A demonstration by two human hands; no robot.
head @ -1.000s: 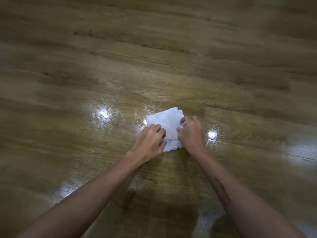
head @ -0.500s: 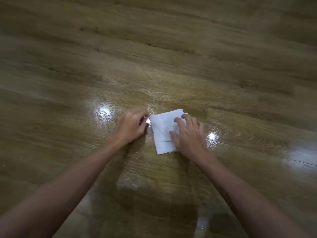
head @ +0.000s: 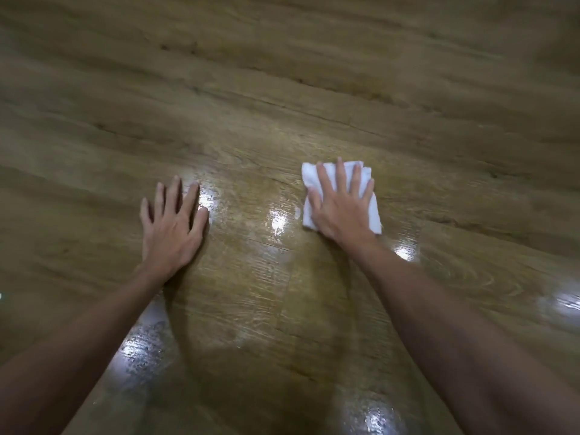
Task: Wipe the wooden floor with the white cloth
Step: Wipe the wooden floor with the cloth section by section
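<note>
A folded white cloth (head: 308,175) lies flat on the wooden floor (head: 282,89), right of the middle. My right hand (head: 340,204) presses down on it with straight, spread fingers and covers most of it. Only the cloth's left edge, top corners and right edge show. My left hand (head: 172,224) rests flat on the bare floor well to the left of the cloth, fingers straight and spread, holding nothing.
The glossy brown planks carry bright light reflections (head: 277,219) between my hands and near my forearms. Plank seams run diagonally across the view. Nothing else lies on the floor within view.
My left hand has let go of the cloth and moved left, flattening on the floor. My right hand has opened flat on the cloth and slid it to the right.
</note>
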